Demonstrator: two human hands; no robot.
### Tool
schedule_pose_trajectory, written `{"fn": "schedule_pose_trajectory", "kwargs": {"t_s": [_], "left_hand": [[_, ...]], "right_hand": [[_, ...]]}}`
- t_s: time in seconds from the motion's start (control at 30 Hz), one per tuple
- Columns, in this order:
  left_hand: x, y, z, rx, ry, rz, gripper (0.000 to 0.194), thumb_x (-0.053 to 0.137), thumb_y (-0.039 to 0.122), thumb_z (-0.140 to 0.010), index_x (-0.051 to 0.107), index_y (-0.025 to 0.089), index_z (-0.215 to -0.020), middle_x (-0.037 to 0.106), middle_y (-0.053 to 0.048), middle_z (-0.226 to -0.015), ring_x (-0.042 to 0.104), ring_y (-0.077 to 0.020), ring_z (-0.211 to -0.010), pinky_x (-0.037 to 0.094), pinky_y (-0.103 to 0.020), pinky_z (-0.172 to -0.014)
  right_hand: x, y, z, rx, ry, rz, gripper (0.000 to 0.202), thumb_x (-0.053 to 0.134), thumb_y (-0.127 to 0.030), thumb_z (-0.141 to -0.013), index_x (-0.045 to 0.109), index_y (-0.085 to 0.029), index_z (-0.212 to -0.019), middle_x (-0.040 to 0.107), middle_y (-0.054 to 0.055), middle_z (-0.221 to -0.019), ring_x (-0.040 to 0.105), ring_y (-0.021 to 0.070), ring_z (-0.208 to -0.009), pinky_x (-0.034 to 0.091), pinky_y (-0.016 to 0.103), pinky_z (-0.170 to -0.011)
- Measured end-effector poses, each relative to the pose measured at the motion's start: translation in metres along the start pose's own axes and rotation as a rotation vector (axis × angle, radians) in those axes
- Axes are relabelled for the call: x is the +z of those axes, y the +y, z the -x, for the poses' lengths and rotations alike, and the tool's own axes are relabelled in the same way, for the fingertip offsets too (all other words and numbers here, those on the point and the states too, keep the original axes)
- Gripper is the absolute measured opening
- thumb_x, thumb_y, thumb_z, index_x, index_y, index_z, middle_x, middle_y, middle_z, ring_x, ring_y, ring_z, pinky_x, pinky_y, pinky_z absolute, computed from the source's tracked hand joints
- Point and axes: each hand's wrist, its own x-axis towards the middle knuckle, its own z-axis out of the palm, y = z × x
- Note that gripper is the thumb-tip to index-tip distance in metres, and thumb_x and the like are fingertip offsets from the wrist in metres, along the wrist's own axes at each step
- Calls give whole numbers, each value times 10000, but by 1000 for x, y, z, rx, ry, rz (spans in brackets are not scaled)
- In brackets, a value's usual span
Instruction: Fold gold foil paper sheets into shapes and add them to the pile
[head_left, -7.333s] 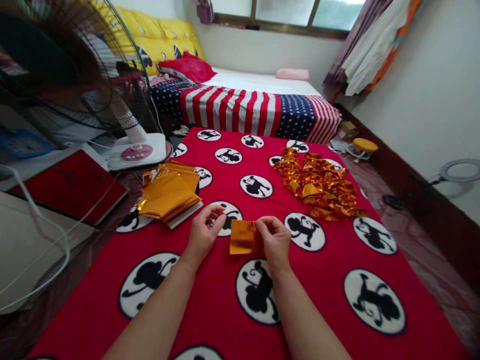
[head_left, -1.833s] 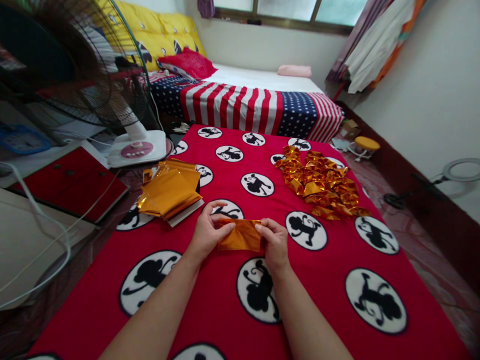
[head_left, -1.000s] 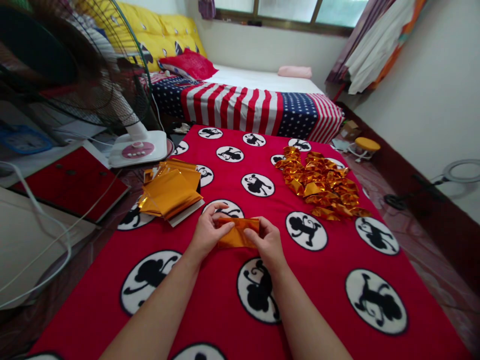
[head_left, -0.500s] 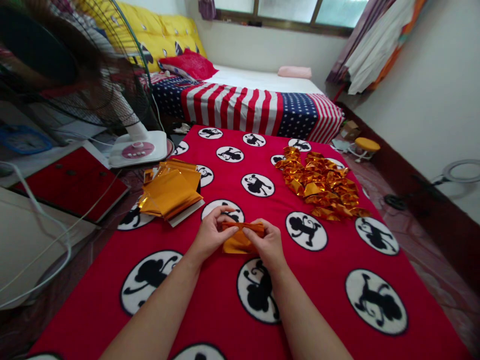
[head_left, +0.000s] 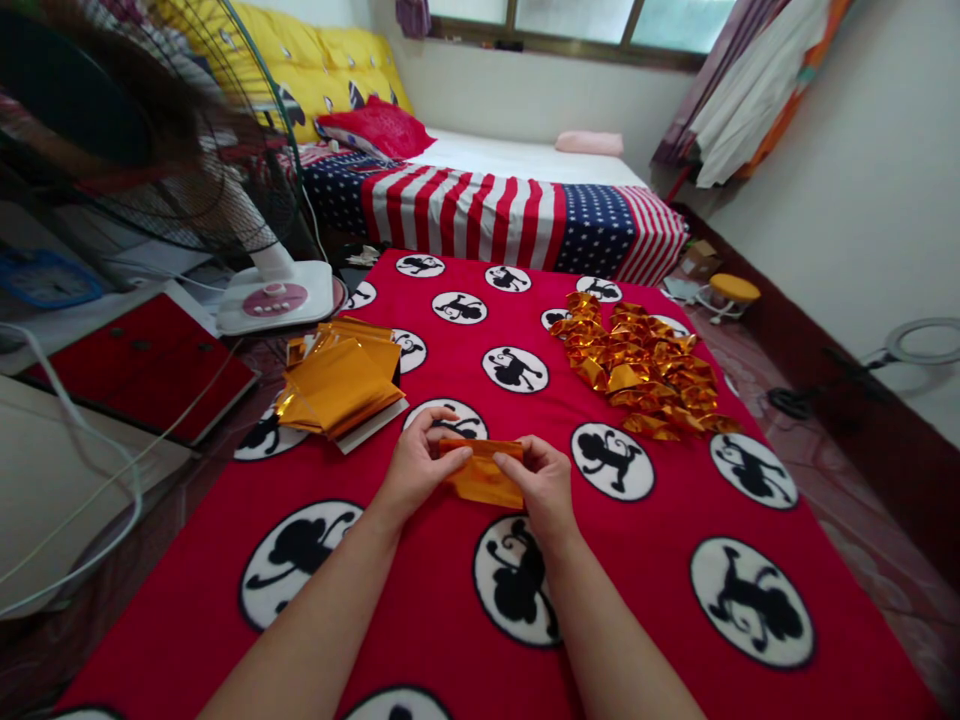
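Note:
A gold foil sheet (head_left: 484, 482), its top edge folded over, is held above the red monkey-print cloth (head_left: 637, 590). My left hand (head_left: 420, 465) pinches its left end, thumb on top and fingers behind. The right end is pinched by my right hand (head_left: 546, 482) in the same way. The two thumbs are a little apart along the fold. A stack of flat gold sheets (head_left: 341, 385) lies on the cloth at the left. To the right sits a pile of folded, shiny gold pieces (head_left: 637, 370).
A fan with a white base (head_left: 277, 298) stands left of the cloth, near a red panel (head_left: 142, 360) and loose white cables (head_left: 90, 420). Beyond is a bed with a striped cover (head_left: 480, 215). A yellow stool (head_left: 735, 289) is at the right.
My thumbs have moved apart along the fold, and my right hand has shifted slightly right. The foil's folded edge looks straighter and more of the sheet shows between my hands.

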Motion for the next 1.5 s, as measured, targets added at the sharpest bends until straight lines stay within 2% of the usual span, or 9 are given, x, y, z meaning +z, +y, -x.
{"fn": "schedule_pose_trajectory", "kwargs": {"t_s": [0.1, 0.3, 0.53, 0.73, 0.83, 0.93, 1.07, 1.23, 1.5], "left_hand": [[-1, 1, -1, -14, 20, 17, 483, 789, 249, -650, 505, 173, -1034, 689, 3, -751, 659, -126, -635, 506, -200, -605], [-7, -1, -5, -21, 154, 61, 452, 800, 256, -635, 544, 172, -998, 676, 8, -778, 656, -118, -681, 492, -194, -644], [-7, -5, -5, 9, 59, -62, 346, 795, 280, -666, 622, 159, -939, 670, -7, -780, 646, -123, -691, 480, -198, -640], [-8, -5, -5, 7, 40, -74, 350, 806, 298, -654, 643, 161, -932, 682, -8, -768, 642, -131, -675, 479, -206, -622], [-8, -5, -5, 11, 22, -73, 340, 810, 299, -654, 653, 163, -924, 692, -11, -781, 643, -131, -684, 481, -205, -627], [-7, -4, -4, -10, 24, -26, 315, 813, 319, -660, 672, 157, -890, 698, -18, -798, 646, -136, -693, 490, -212, -644], [-4, -3, -4, -54, 76, 15, 299, 784, 396, -688, 706, 138, -817, 687, -23, -722, 606, -131, -610, 451, -206, -562], [-4, -2, -5, -7, 163, -5, 299, 736, 431, -731, 738, 153, -841, 697, -23, -746, 597, -129, -630, 424, -195, -554], [-3, -2, -4, -55, 113, 129, 436, 719, 485, -747, 685, 144, -1017, 697, -40, -764, 649, -157, -680, 480, -222, -595]], "right_hand": [[-2, 0, -1, -18, 47, -52, 249, 798, -311, -685, 589, -179, -659, 551, -42, -593, 479, 97, -541, 379, 219, -525], [-8, -4, -5, -97, 174, -145, 257, 757, -309, -760, 558, -186, -652, 460, -72, -550, 386, 71, -511, 331, 209, -515], [0, -1, -4, -67, -46, -41, 255, 759, -352, -749, 619, -204, -904, 582, -21, -765, 512, 103, -633, 396, 218, -565], [-2, 1, -7, -145, 114, 41, 303, 748, -358, -751, 625, -215, -988, 575, 0, -843, 543, 132, -719, 444, 239, -608], [-3, -1, -7, -160, 100, 114, 313, 737, -369, -757, 652, -217, -1017, 618, 28, -908, 570, 160, -800, 462, 250, -637], [-1, -4, -5, -99, 76, 87, 221, 723, -380, -767, 670, -203, -890, 633, 13, -812, 560, 139, -695, 441, 244, -594], [1, -8, -1, -28, 76, 50, 214, 740, -375, -748, 642, -186, -729, 585, -21, -653, 500, 108, -568, 390, 227, -523], [0, -7, -1, -31, 102, 53, 220, 751, -375, -734, 652, -180, -713, 592, -23, -629, 485, 101, -544, 373, 223, -501], [0, -7, -4, -87, 243, -12, 214, 743, -372, -751, 652, -179, -739, 590, -30, -658, 493, 99, -581, 396, 224, -558]]}}
